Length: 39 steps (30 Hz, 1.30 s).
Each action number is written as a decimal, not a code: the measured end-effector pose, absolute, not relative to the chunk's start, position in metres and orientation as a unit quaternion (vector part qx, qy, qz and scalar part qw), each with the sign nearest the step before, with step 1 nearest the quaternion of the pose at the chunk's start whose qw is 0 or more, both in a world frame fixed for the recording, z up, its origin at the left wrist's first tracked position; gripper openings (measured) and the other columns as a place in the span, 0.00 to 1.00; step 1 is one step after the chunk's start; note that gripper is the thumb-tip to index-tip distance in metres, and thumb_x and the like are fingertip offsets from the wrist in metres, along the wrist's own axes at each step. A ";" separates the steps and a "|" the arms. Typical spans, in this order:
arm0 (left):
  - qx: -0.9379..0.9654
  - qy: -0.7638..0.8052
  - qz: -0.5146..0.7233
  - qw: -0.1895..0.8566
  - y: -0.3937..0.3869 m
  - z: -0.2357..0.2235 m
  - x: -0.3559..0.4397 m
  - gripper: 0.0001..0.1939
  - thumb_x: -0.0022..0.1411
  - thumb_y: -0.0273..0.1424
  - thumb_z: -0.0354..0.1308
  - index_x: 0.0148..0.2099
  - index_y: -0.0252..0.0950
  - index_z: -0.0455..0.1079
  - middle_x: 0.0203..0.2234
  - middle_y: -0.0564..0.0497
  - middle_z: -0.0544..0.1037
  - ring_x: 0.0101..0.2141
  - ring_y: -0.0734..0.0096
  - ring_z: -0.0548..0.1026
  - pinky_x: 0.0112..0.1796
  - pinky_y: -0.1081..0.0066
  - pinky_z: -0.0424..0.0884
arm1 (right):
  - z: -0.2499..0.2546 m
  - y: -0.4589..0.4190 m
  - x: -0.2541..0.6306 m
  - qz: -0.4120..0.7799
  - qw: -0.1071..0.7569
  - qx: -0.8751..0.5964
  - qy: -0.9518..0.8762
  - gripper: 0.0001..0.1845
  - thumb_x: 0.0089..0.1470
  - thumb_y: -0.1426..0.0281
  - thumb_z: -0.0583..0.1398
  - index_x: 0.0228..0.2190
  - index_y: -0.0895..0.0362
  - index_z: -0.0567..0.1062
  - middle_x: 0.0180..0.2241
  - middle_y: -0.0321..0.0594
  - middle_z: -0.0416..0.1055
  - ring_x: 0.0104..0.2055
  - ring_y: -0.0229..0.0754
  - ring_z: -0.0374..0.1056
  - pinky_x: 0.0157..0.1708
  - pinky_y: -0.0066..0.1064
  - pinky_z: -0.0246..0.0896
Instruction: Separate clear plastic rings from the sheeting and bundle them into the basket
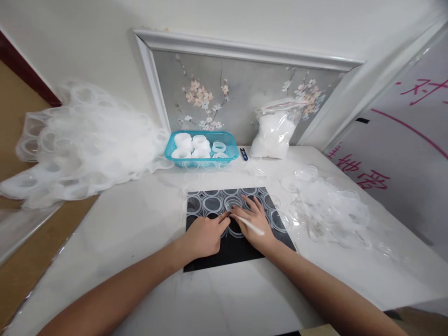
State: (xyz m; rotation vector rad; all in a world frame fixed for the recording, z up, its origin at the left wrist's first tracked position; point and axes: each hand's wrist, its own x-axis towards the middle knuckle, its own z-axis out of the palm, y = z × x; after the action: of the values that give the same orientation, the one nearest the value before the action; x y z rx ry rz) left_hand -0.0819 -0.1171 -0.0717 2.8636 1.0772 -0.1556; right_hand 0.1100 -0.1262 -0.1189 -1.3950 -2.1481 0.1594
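A flat black sheet (201,261) lies on the white table under both hands. Over its upper part spreads a translucent plastic sheet of joined rings (212,203). My left hand (206,234) rests on the black sheet, fingers curled and index fingertip meeting my right fingers at one ring's lower edge. Whether something small is pinched there is hidden. My right hand (255,223) grips a slim white stick-like tool (250,226), its lower tip between the fingertips and its shaft slanting back over the hand. The other right fingers lie spread over the rings.
A blue plastic basket (201,162) holds stacked white rings. Beside it are small dark-blue snips (244,154) and a clear bag of white material (272,133). Translucent ring sheets (94,140) pile up at left; loose ring scraps (332,212) lie at right. A framed panel (241,93) stands behind.
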 end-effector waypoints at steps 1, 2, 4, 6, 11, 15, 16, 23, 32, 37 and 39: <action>0.933 0.354 -0.051 0.044 -0.117 -0.072 -0.082 0.27 0.56 0.23 0.51 0.59 0.34 0.63 0.61 0.40 0.65 0.33 0.59 0.79 0.29 0.62 0.74 | -0.117 -0.124 0.111 0.031 0.265 -0.510 -0.818 0.14 0.60 0.73 0.54 0.41 0.48 0.78 0.45 0.39 0.78 0.62 0.56 0.57 0.63 0.58 0.40; 0.932 0.356 -0.052 0.046 -0.117 -0.073 -0.082 0.27 0.56 0.23 0.51 0.59 0.34 0.63 0.61 0.40 0.64 0.33 0.59 0.79 0.29 0.63 0.74 | -0.114 -0.119 0.114 0.010 0.252 -0.506 -0.825 0.14 0.59 0.75 0.55 0.40 0.48 0.78 0.43 0.39 0.79 0.61 0.55 0.59 0.63 0.58 0.38; 0.932 0.355 -0.057 0.045 -0.118 -0.074 -0.084 0.28 0.56 0.22 0.51 0.60 0.34 0.64 0.62 0.39 0.63 0.34 0.59 0.79 0.29 0.63 0.73 | -0.104 -0.099 0.125 -0.017 0.257 -0.544 -0.799 0.15 0.57 0.76 0.55 0.38 0.49 0.78 0.37 0.40 0.80 0.57 0.55 0.62 0.62 0.58 0.39; 0.933 0.352 -0.060 0.040 -0.118 -0.073 -0.086 0.29 0.57 0.22 0.50 0.62 0.34 0.62 0.63 0.39 0.61 0.34 0.60 0.80 0.28 0.64 0.73 | -0.094 -0.074 0.138 -0.034 0.301 -0.629 -0.716 0.15 0.58 0.75 0.53 0.36 0.52 0.78 0.33 0.44 0.79 0.52 0.56 0.65 0.57 0.59 0.46; 0.930 0.364 -0.038 0.025 -0.124 -0.067 -0.095 0.25 0.63 0.26 0.49 0.62 0.38 0.63 0.62 0.41 0.64 0.32 0.61 0.80 0.29 0.64 0.74 | -0.087 -0.059 0.122 0.012 0.360 -0.624 -0.693 0.17 0.62 0.70 0.51 0.40 0.55 0.79 0.41 0.47 0.78 0.52 0.56 0.65 0.52 0.50 0.57; 0.896 0.442 -0.033 -0.015 -0.129 -0.066 -0.110 0.17 0.67 0.30 0.48 0.55 0.34 0.68 0.57 0.37 0.70 0.32 0.59 0.80 0.29 0.63 0.74 | -0.103 -0.085 0.076 0.168 0.368 -0.487 -0.774 0.14 0.62 0.68 0.54 0.36 0.52 0.80 0.39 0.39 0.80 0.48 0.49 0.70 0.54 0.45 0.59; 0.888 0.457 -0.037 -0.018 -0.130 -0.067 -0.115 0.16 0.68 0.30 0.48 0.54 0.34 0.69 0.56 0.37 0.71 0.33 0.58 0.80 0.29 0.63 0.74 | -0.107 -0.089 0.068 0.210 0.377 -0.468 -0.771 0.13 0.62 0.67 0.54 0.35 0.52 0.80 0.37 0.39 0.80 0.46 0.47 0.72 0.55 0.44 0.59; 0.885 0.463 -0.058 -0.002 -0.134 -0.062 -0.135 0.14 0.70 0.35 0.47 0.47 0.37 0.72 0.50 0.44 0.75 0.32 0.59 0.79 0.27 0.65 0.72 | -0.118 -0.090 0.067 0.306 0.409 -0.476 -0.716 0.16 0.61 0.60 0.55 0.31 0.53 0.80 0.33 0.40 0.80 0.45 0.49 0.74 0.55 0.44 0.61; 0.907 0.416 -0.024 -0.059 -0.135 -0.070 -0.133 0.18 0.70 0.29 0.44 0.57 0.32 0.67 0.53 0.40 0.73 0.31 0.61 0.79 0.23 0.67 0.70 | -0.124 -0.093 0.067 0.289 0.378 -0.488 -0.732 0.14 0.60 0.61 0.57 0.37 0.52 0.80 0.40 0.40 0.80 0.54 0.52 0.68 0.59 0.50 0.55; 0.923 0.381 -0.029 -0.036 -0.132 -0.083 -0.135 0.22 0.67 0.28 0.46 0.62 0.31 0.63 0.60 0.38 0.66 0.35 0.61 0.80 0.25 0.67 0.73 | -0.122 -0.092 0.067 0.281 0.380 -0.479 -0.740 0.12 0.61 0.63 0.57 0.37 0.52 0.80 0.39 0.40 0.80 0.52 0.50 0.70 0.59 0.49 0.56; 0.927 0.372 -0.025 -0.032 -0.131 -0.085 -0.135 0.23 0.67 0.28 0.47 0.62 0.31 0.64 0.60 0.39 0.67 0.35 0.61 0.80 0.26 0.67 0.74 | -0.120 -0.094 0.066 0.263 0.374 -0.484 -0.747 0.12 0.61 0.64 0.57 0.37 0.53 0.80 0.39 0.40 0.80 0.53 0.51 0.69 0.59 0.50 0.57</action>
State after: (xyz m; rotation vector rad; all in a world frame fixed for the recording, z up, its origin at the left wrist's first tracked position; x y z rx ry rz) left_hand -0.1354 -0.1311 -0.0852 2.9745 1.1941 -0.0796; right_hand 0.0661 -0.0941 -0.1203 -1.2384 -1.9122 0.6738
